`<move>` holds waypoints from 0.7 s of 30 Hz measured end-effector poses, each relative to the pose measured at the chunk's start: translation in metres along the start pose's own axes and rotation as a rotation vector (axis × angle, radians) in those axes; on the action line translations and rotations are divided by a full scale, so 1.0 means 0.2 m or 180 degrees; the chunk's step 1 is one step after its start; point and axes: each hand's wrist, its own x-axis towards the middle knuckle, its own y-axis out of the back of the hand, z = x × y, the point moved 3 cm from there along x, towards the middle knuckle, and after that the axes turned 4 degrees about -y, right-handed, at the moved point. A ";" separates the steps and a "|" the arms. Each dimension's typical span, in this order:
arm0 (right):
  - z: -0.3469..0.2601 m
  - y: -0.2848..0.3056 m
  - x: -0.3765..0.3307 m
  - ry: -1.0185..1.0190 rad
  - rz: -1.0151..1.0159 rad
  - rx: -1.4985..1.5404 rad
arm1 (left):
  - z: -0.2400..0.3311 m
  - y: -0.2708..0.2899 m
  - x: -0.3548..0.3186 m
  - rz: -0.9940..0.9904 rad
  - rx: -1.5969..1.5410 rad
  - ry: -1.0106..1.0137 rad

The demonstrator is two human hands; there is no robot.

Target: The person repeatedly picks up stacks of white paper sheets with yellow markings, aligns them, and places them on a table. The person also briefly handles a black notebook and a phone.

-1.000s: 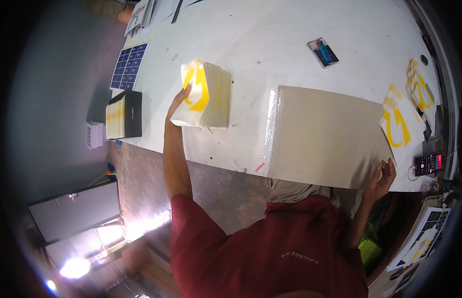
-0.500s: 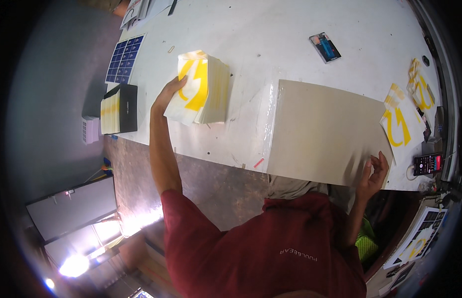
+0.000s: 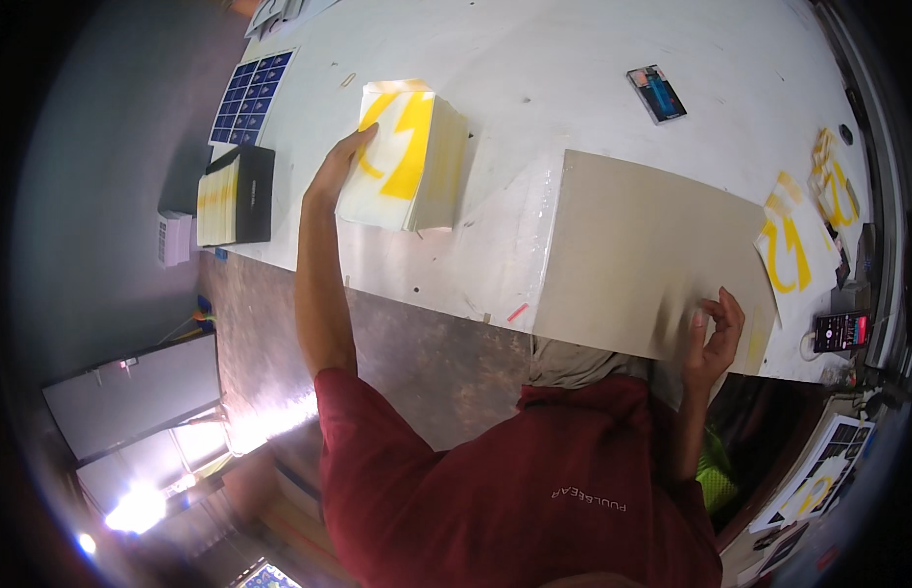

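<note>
Left hand (image 3: 336,169) reaches out over the white table (image 3: 593,88) and rests on the near-left edge of a thick stack of white sheets printed with yellow shapes (image 3: 402,155); fingers together, laid flat on the top sheet, not clamped. Stack sits left of centre on the table, well apart from the large grey board (image 3: 642,260). Board lies flat, its near edge overhanging the table edge. Right hand (image 3: 713,335) is at the board's near-right corner, fingers curled and slightly spread against its edge; grip probably light, the thumb is hidden. Loose yellow-printed sheet (image 3: 789,245) just right of the board. Black-sided stack (image 3: 236,194) at the table's left end. Dark blue sticker sheet (image 3: 248,93) beyond it.
</note>
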 end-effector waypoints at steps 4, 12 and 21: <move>-0.04 -0.06 0.00 0.0040 -0.0111 0.0126 | 0.03 -0.02 -0.02 0.0165 0.0075 -0.0141; -0.26 -0.28 0.07 0.0257 -0.0613 0.0242 | 0.07 0.18 -0.29 0.0028 0.1487 -0.1406; -0.87 -1.22 0.17 0.1160 -0.1855 0.0101 | 0.23 -0.03 -0.71 0.0102 0.3331 -0.1328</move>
